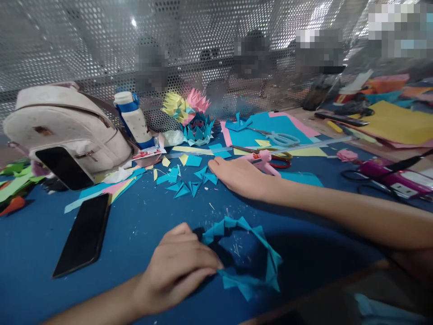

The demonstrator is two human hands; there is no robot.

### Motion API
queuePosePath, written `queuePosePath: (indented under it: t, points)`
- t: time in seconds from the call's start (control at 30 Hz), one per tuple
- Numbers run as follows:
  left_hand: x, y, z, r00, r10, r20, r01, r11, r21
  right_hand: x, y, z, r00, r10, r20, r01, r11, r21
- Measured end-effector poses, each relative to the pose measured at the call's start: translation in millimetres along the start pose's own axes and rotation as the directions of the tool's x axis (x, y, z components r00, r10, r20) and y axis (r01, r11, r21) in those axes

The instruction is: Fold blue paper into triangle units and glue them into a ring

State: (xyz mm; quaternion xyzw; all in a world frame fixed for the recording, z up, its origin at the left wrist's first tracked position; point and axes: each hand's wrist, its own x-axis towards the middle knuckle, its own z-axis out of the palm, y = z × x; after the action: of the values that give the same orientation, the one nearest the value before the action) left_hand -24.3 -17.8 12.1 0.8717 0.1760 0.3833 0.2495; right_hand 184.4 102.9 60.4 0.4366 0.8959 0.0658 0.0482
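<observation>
My left hand [182,266] is closed on the left side of a ring of folded blue paper pieces [272,262], held low over the near part of the table. Farther back, my right hand [237,176] reaches in from the right, its fingertips at a small pile of folded blue paper pieces [189,186]. Whether those fingers pinch a piece cannot be made out. Just behind that wrist lies a pink glue gun [262,160], partly hidden by the hand. Yellow and blue paper scraps [194,160] lie beyond the pile.
Two phones, one lying flat [83,234] and one leaning [64,167] on a pale backpack [57,122], occupy the left. A bottle [133,119] and a paper flower model [198,128] stand at the back. Light-blue scissors [282,139] rest on paper sheets. A purple device [392,178] sits right.
</observation>
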Motion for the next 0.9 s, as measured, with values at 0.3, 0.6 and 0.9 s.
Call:
queuePosePath:
  t: [0.3,0.6,0.9]
  points:
    - [-3,-4,0.9,0.999,-0.041,-0.028,0.04,0.999,-0.018,22,5,14,0.996,-0.066,0.059,0.059,0.992,0.107]
    - [-3,-8,3.0,0.96,-0.188,-0.209,0.173,0.981,-0.087,19,10,11,0.992,-0.119,0.044,0.098,0.937,0.337]
    - [1,-10,-5.1,0.799,-0.407,-0.443,0.362,0.913,-0.187,-3,16,5,0.985,-0.174,0.024,0.13,0.813,0.568]
